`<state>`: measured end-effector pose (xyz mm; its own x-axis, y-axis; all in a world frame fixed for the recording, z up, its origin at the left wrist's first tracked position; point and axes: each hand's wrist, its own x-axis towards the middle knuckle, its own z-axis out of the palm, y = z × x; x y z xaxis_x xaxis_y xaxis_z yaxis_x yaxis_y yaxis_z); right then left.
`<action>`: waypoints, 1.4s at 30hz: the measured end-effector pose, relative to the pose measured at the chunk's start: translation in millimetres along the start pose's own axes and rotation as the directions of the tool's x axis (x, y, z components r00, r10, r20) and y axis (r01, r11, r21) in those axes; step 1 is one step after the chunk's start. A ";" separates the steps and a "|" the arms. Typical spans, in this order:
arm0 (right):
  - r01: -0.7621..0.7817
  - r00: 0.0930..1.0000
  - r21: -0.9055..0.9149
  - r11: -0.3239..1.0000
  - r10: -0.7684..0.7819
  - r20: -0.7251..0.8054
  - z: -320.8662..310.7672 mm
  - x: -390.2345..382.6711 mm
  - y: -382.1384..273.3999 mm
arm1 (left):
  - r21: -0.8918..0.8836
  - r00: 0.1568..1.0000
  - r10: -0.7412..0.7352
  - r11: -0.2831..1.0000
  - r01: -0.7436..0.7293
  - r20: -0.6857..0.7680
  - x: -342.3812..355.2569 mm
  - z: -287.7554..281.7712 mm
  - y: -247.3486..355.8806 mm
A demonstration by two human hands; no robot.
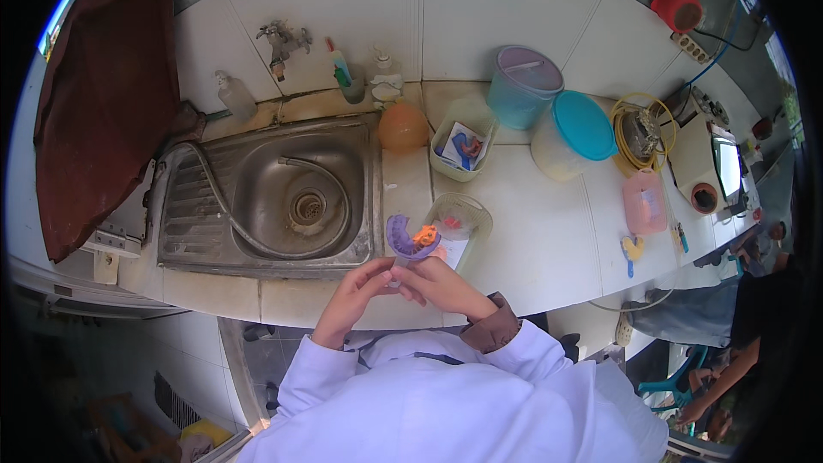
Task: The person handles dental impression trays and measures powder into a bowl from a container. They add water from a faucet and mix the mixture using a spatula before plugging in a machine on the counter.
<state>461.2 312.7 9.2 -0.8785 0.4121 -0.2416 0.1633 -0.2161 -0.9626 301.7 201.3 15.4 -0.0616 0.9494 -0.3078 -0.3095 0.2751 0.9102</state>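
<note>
- White coat (429,411) fills the space closest to us; beyond it, the left hand (353,298) and right hand (441,285) meet, fingers pinched together on a short handle (396,278).
- That handle belongs to a purple horseshoe tray (399,240), held up near the counter's (531,214) front edge, with orange material (425,237) on its right arm.
- I'd judge it light and fairly stiff, the orange part perhaps softer and easily marred; the handle seems the safest hold.
- Just beyond, a pale green basket (489,225) holds a clear bag with something red (452,223) and white paper (452,252).
- Behind, a pale green tub (454,173) contains a card (447,148) and a blue-and-orange piece (467,147).
- Farther right, a teal-lidded tub (585,124) and a lidded blue bucket (517,109) hide their contents.
</note>
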 end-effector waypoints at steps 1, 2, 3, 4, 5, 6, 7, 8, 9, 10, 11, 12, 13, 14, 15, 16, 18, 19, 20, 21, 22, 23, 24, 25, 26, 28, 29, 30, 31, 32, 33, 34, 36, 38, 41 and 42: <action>-0.026 0.999 -0.053 0.998 0.028 0.031 4.2 4.5 -0.2 | -0.010 0.999 -0.013 1.000 0.013 -0.038 -4.4 -6.2 -2.1; -0.028 0.997 -0.133 0.991 0.037 0.065 7.5 8.3 -3.5 | 0.011 0.999 -0.024 1.000 0.025 -0.022 -10.6 -11.5 -1.2; -0.037 0.994 -0.212 0.977 0.058 0.095 10.7 9.3 -7.4 | 0.026 0.999 -0.042 0.999 0.042 -0.003 -18.1 -15.7 -1.4; -0.042 0.989 -0.289 0.956 0.080 0.122 15.4 10.3 -10.7 | 0.041 0.998 -0.060 0.997 0.059 0.016 -25.3 -19.7 -1.1; -0.026 0.990 -0.314 0.949 0.067 0.121 21.7 11.4 -12.4 | 0.042 0.997 -0.077 0.996 0.076 0.011 -32.2 -23.2 0.4; -0.009 0.991 -0.347 0.938 0.054 0.119 25.7 12.7 -15.4 | 0.041 0.996 -0.085 0.996 0.085 0.008 -36.7 -25.1 2.3; 0.008 0.992 -0.379 0.926 0.040 0.117 29.3 14.2 -18.7 | 0.040 0.996 -0.094 0.995 0.094 0.006 -39.8 -27.5 2.7; 0.014 0.994 -0.429 0.903 0.032 0.101 31.7 16.0 -23.1 | -0.003 0.997 -0.081 0.997 0.080 -0.020 -40.9 -28.8 0.2; 0.018 0.996 -0.470 0.883 0.025 0.085 36.4 17.0 -25.1 | -0.041 0.996 -0.078 0.996 0.076 -0.046 -44.2 -29.8 -4.5; 0.019 0.998 -0.509 0.861 0.017 0.066 41.8 17.0 -26.4 | -0.078 0.994 -0.077 0.994 0.072 -0.071 -47.3 -32.9 -7.4; 0.003 0.999 -0.508 0.861 0.023 0.045 48.1 16.3 -26.8 | -0.071 0.992 -0.092 0.994 0.086 -0.089 -50.4 -38.7 -8.4; -0.010 0.999 -0.514 0.858 0.029 0.029 51.4 15.8 -28.9 | -0.068 0.989 -0.099 0.993 0.091 -0.111 -51.6 -43.1 -9.0; -0.024 0.999 -0.520 0.854 0.035 0.012 54.1 15.1 -31.2 | -0.066 0.986 -0.106 0.993 0.098 -0.132 -52.3 -47.9 -9.3; 0.004 1.000 -0.570 0.822 -0.017 -0.017 51.0 11.8 -35.2 | -0.055 0.986 -0.096 0.995 0.089 -0.137 -52.4 -54.1 -6.7; 0.026 0.997 -0.622 0.783 -0.063 -0.037 41.3 5.1 -41.9 | -0.052 0.986 -0.086 0.995 0.080 -0.145 -54.3 -61.3 -2.3; 0.015 0.990 -0.599 0.801 -0.096 -0.104 27.3 1.2 -47.8 | -0.044 0.985 -0.075 0.997 0.069 -0.158 -57.4 -69.5 0.7; -0.012 0.949 -0.465 0.885 -0.136 -0.283 -8.8 -2.7 -62.0 | -0.022 0.976 -0.064 0.998 0.061 -0.208 -64.7 -85.4 2.3; -0.046 0.891 -0.591 0.805 -0.234 -0.389 -34.7 -0.9 -71.0 | -0.007 0.971 -0.058 0.998 0.058 -0.233 -67.0 -92.5 4.3; -0.063 0.854 -0.639 0.767 -0.289 -0.432 -62.2 5.2 -79.7 | 0.008 0.966 -0.051 0.998 0.054 -0.255 -67.6 -99.6 5.7; -0.090 0.817 -0.683 0.725 -0.338 -0.467 -89.2 15.1 -87.1 | 0.015 0.959 -0.049 0.998 0.055 -0.278 -68.6 -105.4 7.0; -0.072 0.781 -0.742 0.667 -0.425 -0.458 -115.3 30.4 -89.5 | 0.022 0.952 -0.045 0.998 0.054 -0.301 -68.7 -109.8 8.0; -0.059 0.738 -0.795 0.603 -0.510 -0.442 -141.6 47.5 -86.3 | 0.014 0.950 -0.045 0.999 0.052 -0.310 -67.1 -112.5 10.0; -0.107 0.760 -0.875 0.471 -0.528 -0.378 -167.7 65.9 -78.2 | 0.006 0.948 -0.044 0.999 0.048 -0.317 -64.7 -114.8 12.0; -0.145 0.786 -0.933 0.328 -0.534 -0.310 -189.6 85.5 -67.2 | -0.001 0.944 -0.044 0.999 0.046 -0.328 -62.2 -116.3 14.0; -0.230 0.860 -0.937 0.264 -0.395 -0.322 -203.2 106.6 -58.5 | 0.000 0.943 -0.039 0.999 0.042 -0.330 -60.0 -117.4 14.2; -0.349 0.928 -0.931 0.106 -0.100 -0.359 -211.3 140.8 -44.3 | 0.004 0.938 -0.029 0.999 0.032 -0.346 -58.0 -118.7 14.6; -0.388 0.921 -0.921 0.016 0.044 -0.387 -212.7 153.5 -38.4 | 0.004 0.934 -0.029 0.999 0.032 -0.355 -56.6 -118.7 14.5; -0.407 0.891 -0.910 -0.083 0.185 -0.415 -214.3 165.6 -33.3 | 0.000 0.929 -0.030 0.999 0.032 -0.368 -55.9 -117.8 12.8; -0.426 0.891 -0.900 -0.095 0.127 -0.435 -214.8 172.0 -24.2 | 0.000 0.924 -0.033 0.999 0.036 -0.380 -55.3 -116.9 12.2; -0.449 0.887 -0.888 -0.103 0.068 -0.457 -215.4 174.5 -13.6 | -0.005 0.921 -0.035 0.999 0.035 -0.389 -53.0 -115.4 12.3; -0.476 0.877 -0.873 -0.106 0.011 -0.480 -216.3 175.4 -4.9 | -0.007 0.918 -0.039 0.999 0.039 -0.395 -50.9 -114.1 12.5; -0.472 0.880 -0.876 -0.095 -0.005 -0.474 -220.8 176.8 0.7 | -0.008 0.917 -0.044 0.999 0.044 -0.397 -47.7 -112.4 13.1; -0.470 0.883 -0.880 -0.072 -0.035 -0.469 -230.4 174.7 10.8 | -0.010 0.918 -0.055 0.998 0.056 -0.393 -40.7 -107.6 13.7; -0.416 0.906 -0.909 -0.007 -0.090 -0.414 -224.0 168.6 -2.0 | -0.011 0.915 -0.064 0.998 0.066 -0.398 -33.8 -102.4 13.2; -0.271 0.863 -0.958 0.089 -0.419 -0.283 -222.4 146.9 -17.0 | -0.008 0.927 -0.061 0.998 0.062 -0.371 -12.1 -93.5 11.3; -0.205 0.799 -0.973 0.107 -0.556 -0.230 -222.8 139.6 -20.4 | -0.010 0.931 -0.054 0.998 0.055 -0.361 -3.7 -90.9 9.6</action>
<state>435.3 571.8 -32.2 -0.6895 0.6528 0.3137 0.6346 0.7533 -0.1729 212.7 186.7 0.2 -0.3826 0.8145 -0.4361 -0.3214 0.3252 0.8894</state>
